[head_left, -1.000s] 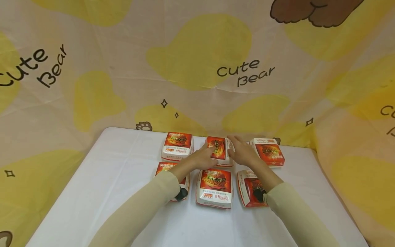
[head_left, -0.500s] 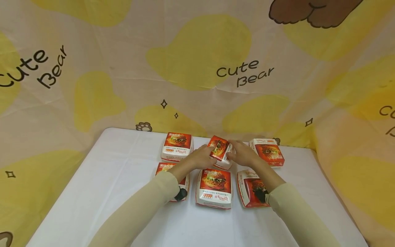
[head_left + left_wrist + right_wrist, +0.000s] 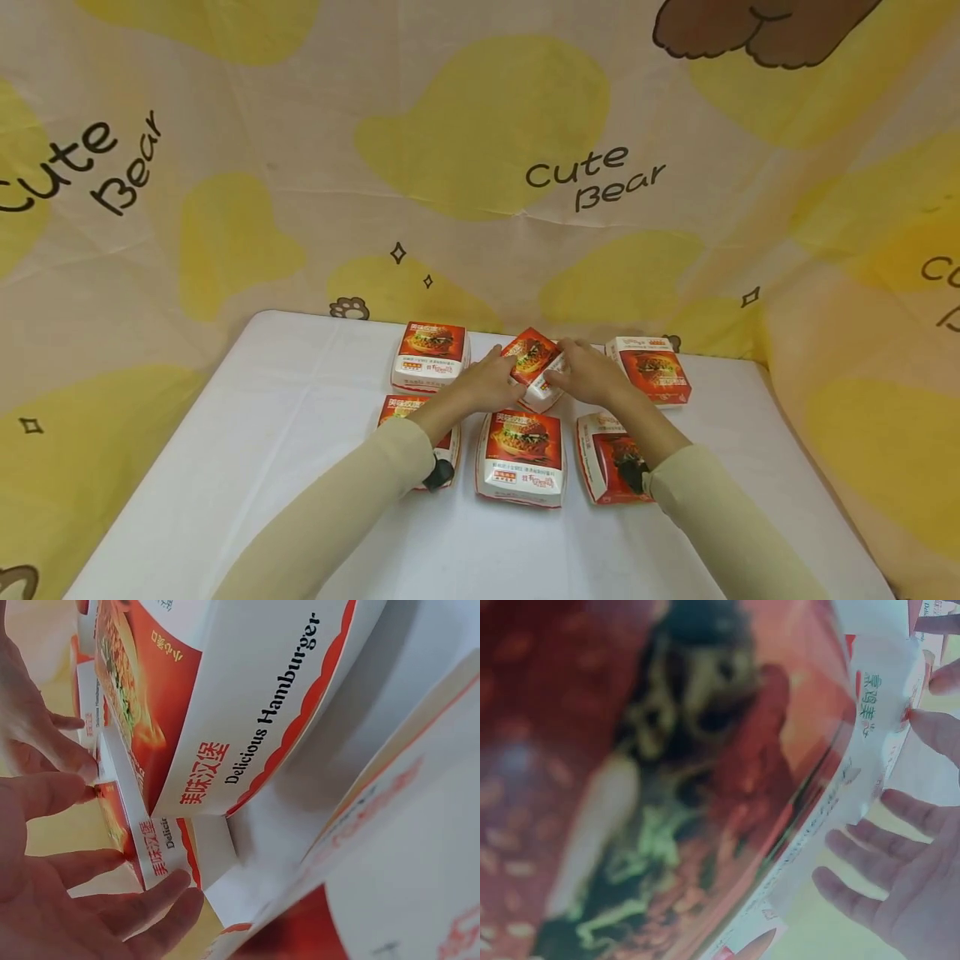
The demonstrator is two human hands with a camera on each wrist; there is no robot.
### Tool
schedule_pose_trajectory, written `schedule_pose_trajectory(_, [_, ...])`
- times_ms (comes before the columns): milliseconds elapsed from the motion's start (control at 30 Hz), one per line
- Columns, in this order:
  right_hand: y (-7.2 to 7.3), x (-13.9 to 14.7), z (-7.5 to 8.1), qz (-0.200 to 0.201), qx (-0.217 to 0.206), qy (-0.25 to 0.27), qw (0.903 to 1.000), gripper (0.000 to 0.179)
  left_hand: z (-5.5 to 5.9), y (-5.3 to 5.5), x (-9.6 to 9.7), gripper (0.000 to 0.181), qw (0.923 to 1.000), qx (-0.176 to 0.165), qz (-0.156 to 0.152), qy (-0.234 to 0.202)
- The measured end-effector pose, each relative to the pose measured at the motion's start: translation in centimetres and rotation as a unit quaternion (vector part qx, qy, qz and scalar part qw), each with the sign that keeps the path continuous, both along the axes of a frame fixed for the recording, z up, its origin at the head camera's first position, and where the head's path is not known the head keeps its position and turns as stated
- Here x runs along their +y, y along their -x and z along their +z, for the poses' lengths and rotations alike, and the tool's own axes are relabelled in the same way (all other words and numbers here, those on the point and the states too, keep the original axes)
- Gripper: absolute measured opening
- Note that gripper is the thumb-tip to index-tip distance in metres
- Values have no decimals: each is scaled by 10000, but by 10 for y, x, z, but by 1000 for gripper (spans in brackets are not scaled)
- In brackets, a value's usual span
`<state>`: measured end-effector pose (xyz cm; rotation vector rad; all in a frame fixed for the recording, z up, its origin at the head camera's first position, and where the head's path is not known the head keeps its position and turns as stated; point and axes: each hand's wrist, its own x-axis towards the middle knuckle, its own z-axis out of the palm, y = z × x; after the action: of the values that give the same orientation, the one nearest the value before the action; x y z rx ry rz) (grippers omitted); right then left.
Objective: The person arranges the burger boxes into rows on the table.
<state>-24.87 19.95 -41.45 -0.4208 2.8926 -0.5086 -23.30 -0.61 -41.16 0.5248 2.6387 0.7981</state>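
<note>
While hands (image 3: 487,383) (image 3: 589,373) hold a box (image 3: 529,353), "Delicious Hamburger" print (image 3: 274,696); "Cute Bear" backdrop (image 3: 465,142)

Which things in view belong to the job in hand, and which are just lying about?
In the job:
angled burger box, between left grip and right grip

Apparently just lying about, perhaps the same set:
back-left box
back-right box
front-left box
front-middle box
front-right box
patterned cloth, as backdrop
</note>
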Motion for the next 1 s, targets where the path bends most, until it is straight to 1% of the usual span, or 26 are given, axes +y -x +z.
schedule_pose_trajectory(133, [1, -2, -1, 207, -50, 263, 9994, 70, 0, 0, -1, 68, 9999, -132, 48, 61])
schedule_pose_trajectory(233, [2, -2, -1, 302, -96, 222, 9992, 67, 0, 0, 0, 69, 9999, -98, -53, -6])
schedule_pose_trajectory(333, [2, -2, -1, 287, -83, 39, 9995, 64, 1, 0, 2, 65, 9996, 30, -263, 28])
schedule_pose_trajectory(433, [2, -3, 0, 287, -36, -70, 9996, 62, 1, -1, 2, 60, 9991, 86, -371, 186])
schedule_pose_trajectory(567, [1, -4, 0, 278, -54, -110, 9995, 58, 2, -1, 2, 58, 9988, 78, -368, 327])
schedule_pose_trajectory(767, [-1, -5, 2, 246, -43, -130, 9996, 57, 3, -2, 4, 59, 9991, 61, -336, 250])
schedule_pose_trajectory(933, [-1, -5, 1, 130, -94, -259, 9995, 62, 1, -3, 5, 55, 9980, 170, -530, 283])
schedule_pose_trajectory(1000, [-2, -5, 1, 124, -95, -294, 9994, 62, 1, -4, 5, 54, 9979, 169, -542, 298])
